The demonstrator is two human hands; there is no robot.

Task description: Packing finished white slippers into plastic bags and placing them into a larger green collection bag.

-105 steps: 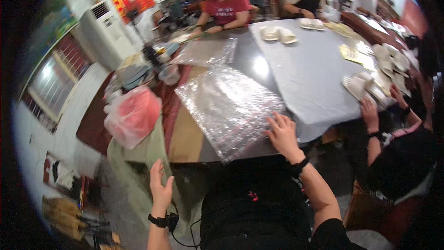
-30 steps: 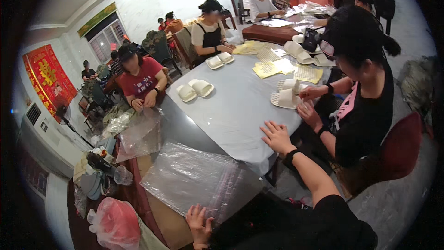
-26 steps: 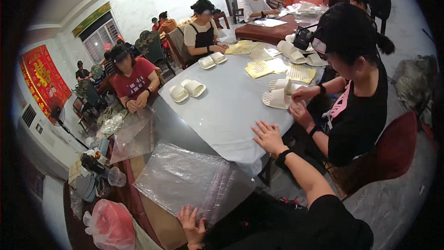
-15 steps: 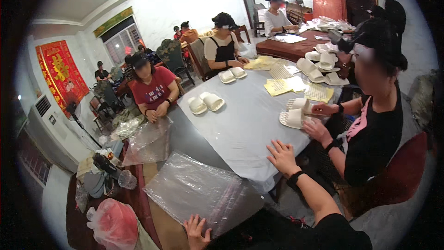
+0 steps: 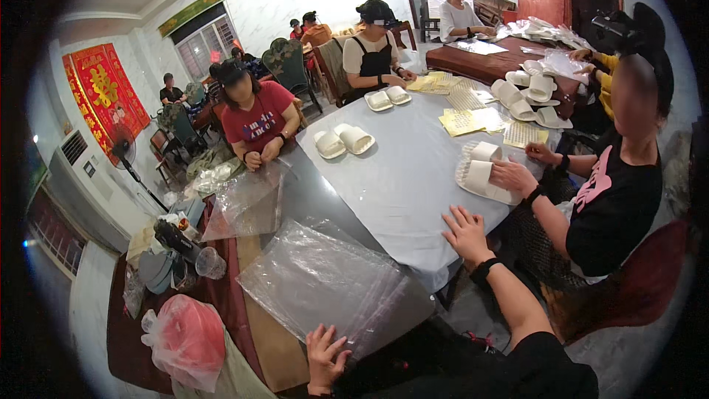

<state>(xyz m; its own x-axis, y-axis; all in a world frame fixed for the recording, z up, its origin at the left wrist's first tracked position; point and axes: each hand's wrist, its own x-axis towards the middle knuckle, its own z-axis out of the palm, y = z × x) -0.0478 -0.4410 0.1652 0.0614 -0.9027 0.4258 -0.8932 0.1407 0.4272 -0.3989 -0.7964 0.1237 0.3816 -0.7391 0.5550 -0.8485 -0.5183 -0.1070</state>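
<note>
My left hand [image 5: 326,355] rests with fingers spread on the near edge of a stack of clear plastic bags [image 5: 325,284] lying on the table. My right hand [image 5: 467,230] lies flat and open on the grey tablecloth [image 5: 399,177] at the table's near right edge, holding nothing. A black band sits on that wrist. Just beyond it a person in a black shirt handles a pair of white slippers [image 5: 484,174].
More white slipper pairs [image 5: 344,140] and yellow sheets [image 5: 465,121] lie across the table. A second pile of clear bags [image 5: 249,199] sits before a person in red. A red plastic bag [image 5: 186,340] and a cup [image 5: 210,261] stand at the left. Several people sit around.
The view swung from the table's left end toward its right side. My left hand came up from beside the chair onto the plastic bags. My right hand shifted from the bags to the tablecloth.
</note>
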